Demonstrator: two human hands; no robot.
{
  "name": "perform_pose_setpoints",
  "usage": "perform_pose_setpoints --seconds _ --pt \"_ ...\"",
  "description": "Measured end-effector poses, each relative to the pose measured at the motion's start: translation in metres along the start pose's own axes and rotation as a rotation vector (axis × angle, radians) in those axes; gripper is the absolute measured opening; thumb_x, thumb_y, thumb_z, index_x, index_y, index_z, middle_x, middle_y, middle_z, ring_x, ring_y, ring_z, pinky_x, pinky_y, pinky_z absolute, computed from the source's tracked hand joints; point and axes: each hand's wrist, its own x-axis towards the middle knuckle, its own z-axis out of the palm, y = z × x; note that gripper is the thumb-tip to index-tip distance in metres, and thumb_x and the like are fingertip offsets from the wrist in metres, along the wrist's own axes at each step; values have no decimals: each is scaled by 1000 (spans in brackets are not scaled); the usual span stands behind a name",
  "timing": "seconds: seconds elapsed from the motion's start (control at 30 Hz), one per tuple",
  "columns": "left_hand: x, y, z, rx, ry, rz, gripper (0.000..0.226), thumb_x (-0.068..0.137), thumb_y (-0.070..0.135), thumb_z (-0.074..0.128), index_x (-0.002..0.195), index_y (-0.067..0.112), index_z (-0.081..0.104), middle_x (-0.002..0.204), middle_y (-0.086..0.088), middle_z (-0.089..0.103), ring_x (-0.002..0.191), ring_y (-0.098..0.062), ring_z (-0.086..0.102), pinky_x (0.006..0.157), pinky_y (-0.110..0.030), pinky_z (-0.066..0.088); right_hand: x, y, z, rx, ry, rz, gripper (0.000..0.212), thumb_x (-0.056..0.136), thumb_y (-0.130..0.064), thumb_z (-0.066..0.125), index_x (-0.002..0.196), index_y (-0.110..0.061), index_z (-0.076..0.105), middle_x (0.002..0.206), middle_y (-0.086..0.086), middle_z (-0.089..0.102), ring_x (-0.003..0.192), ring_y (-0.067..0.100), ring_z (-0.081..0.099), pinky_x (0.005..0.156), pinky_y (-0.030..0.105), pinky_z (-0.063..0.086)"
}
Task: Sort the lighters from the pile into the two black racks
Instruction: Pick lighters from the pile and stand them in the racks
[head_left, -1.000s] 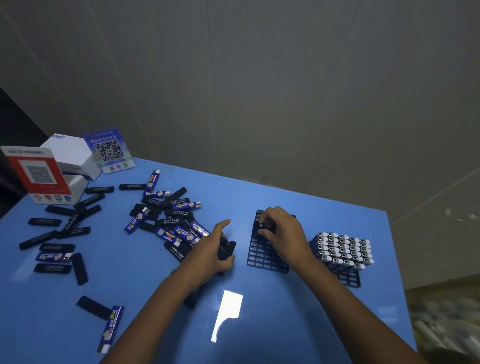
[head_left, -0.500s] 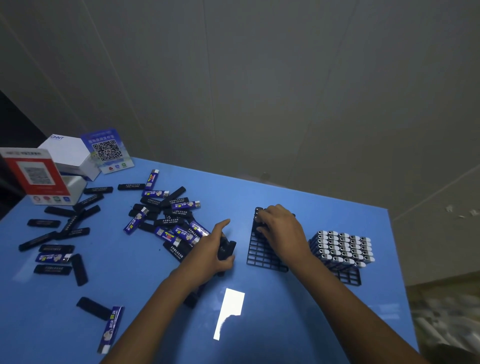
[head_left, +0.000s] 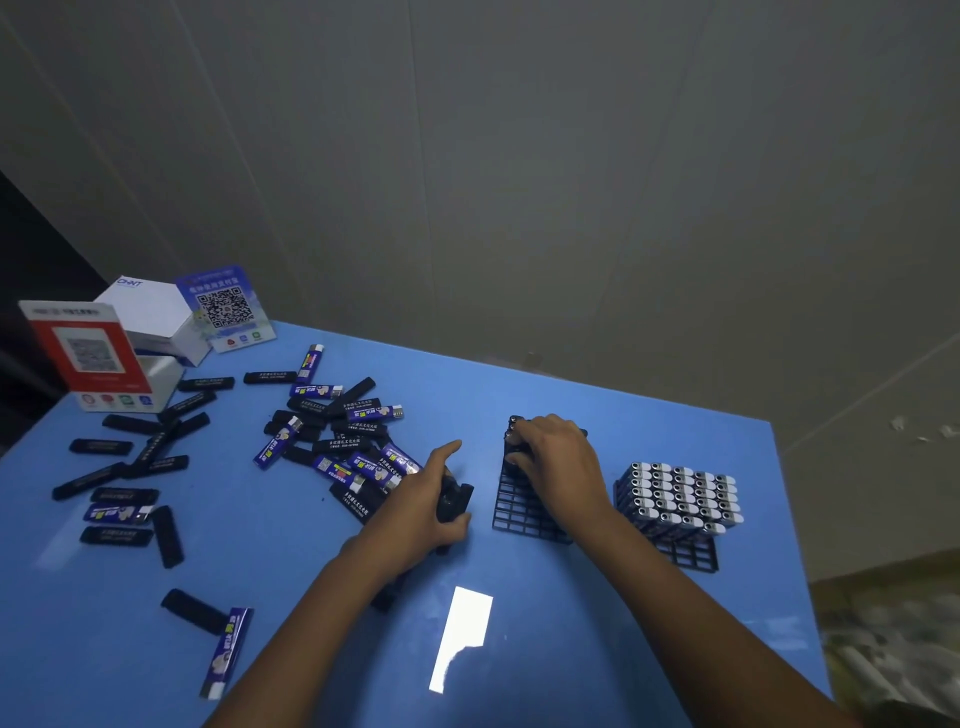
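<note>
a grey panelled wall stands behind a blue table (head_left: 519, 649), seen from above through the head camera.

the pile of lighters (head_left: 343, 441) lies left of centre on the table. black and blue-printed lighters lie flat there, crossing one another, with long axes pointing in mixed directions. more black lighters (head_left: 130, 467) are scattered flat toward the left edge, most with the long axis running left to right or slightly diagonal. one blue lighter (head_left: 228, 649) lies near the front edge, its long axis running roughly front to back, just beside a black one.

the left hand (head_left: 421, 509) rests at the right edge of the pile. its fingers are curled round a small bundle of black lighters (head_left: 454, 499), thumb extended upward and away. the bundle's long axis runs roughly away from the person.

the near rack (head_left: 519, 512) stands just right of the left hand. most of its front cells show open. the right hand (head_left: 550, 457) rests on its far part, fingers bent down onto the lighters standing upright at the far-left corner; whether it pinches one cannot be told.

the far rack (head_left: 685, 551) stands to the right, apart from the hands, packed with upright lighters, metal tops upward; its front row of cells shows open.

a white box (head_left: 150, 317) and two qr-code signs stand at the far-left corner.
</note>
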Motion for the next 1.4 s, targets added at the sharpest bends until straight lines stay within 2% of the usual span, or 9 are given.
perform_pose_setpoints --seconds 0.17,0.27,0.47,0.73,1.0,1.1,1.23,1.33,1.4 --pt "-1 2 0 -11 0 9 89 86 20 72 156 27 19 100 14 52 84 -4 60 76 -8 44 1 -1 0 52 -31 21 13 84 -14 73 83 -19 61 79 -8 66 74 11 46 79 30 42" --pt "-1 0 -1 -9 3 2 89 85 21 73 155 28 18 100 15 52 85 -5 61 78 -12 46 1 1 -2 69 -25 62 12 83 -15 73 84 -17 61 80 -7 67 74 11 43 73 26 30" --pt "0 -3 -3 -24 10 2 90 85 20 73 155 29 18 101 11 53 85 -5 61 78 -13 47 0 -1 -3 48 -13 80 11 85 -18 73 88 -15 63 85 -5 69 79 18 56 71 25 29" --pt "1 -14 -6 -45 28 -1 90 85 20 73 156 28 18 103 11 53 87 -5 59 81 -13 44 -2 -1 1 115 47 131 13 82 -18 77 84 -15 64 87 -7 72 81 16 59 68 31 46" --pt "0 -22 -12 -46 36 -1 88 86 20 73 155 29 19 102 13 49 82 1 56 72 -7 41 -2 -2 10 -73 46 23 14 79 -17 80 81 -17 66 82 -5 67 81 19 56 66 35 48" --pt "0 -21 -15 -46 43 10 89 85 20 73 155 27 20 101 12 50 83 0 57 73 -6 41 -2 -3 6 -81 75 -9 10 81 -16 79 86 -17 70 89 -4 63 83 20 55 67 33 45" --pt "2 -11 -16 -44 44 37 89 85 20 73 155 28 19 101 12 51 83 0 57 74 -8 41 1 -2 -6 85 15 43 11 88 -18 72 99 -20 70 98 -9 57 91 8 50 72 26 42" --pt "1 1 -12 -32 32 65 89 85 22 73 155 28 19 100 14 51 83 0 57 73 -8 42 -2 -9 -23 436 -68 121 14 87 -11 74 98 -20 72 95 -6 65 81 6 61 76 18 48" --pt "0 9 -8 -23 28 93 89 85 22 74 155 27 20 98 13 51 81 -1 57 72 -8 42 -8 -14 -35 650 -190 161 14 88 -9 75 100 -16 74 92 -1 71 81 11 67 77 18 52"
